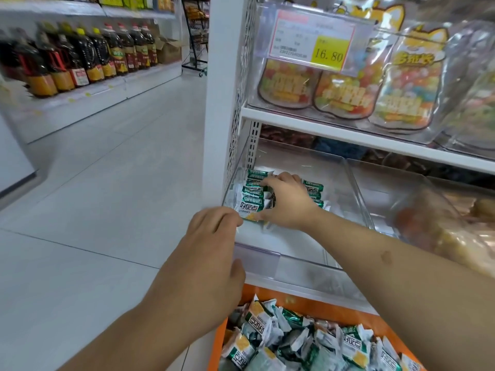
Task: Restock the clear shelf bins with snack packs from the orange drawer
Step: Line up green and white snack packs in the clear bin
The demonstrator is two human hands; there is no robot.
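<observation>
Green-and-white snack packs [254, 195] lie rowed in the clear bin's [359, 194] front-left corner, the right hand [288, 204] pinching them. Left hand [211, 250], fingers curled, touches the front pack's edge. They look light, crinkly and slippery; best gripped by the sides.

Both hands [214, 253] [288, 202] seemingly on snack packs [253, 195]

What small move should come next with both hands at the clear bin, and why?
Probably let go and draw the right hand back out: it rests on a row of green snack packs already lined up in the clear bin. The left hand steadies the front pack; the orange drawer holds many more.
</observation>
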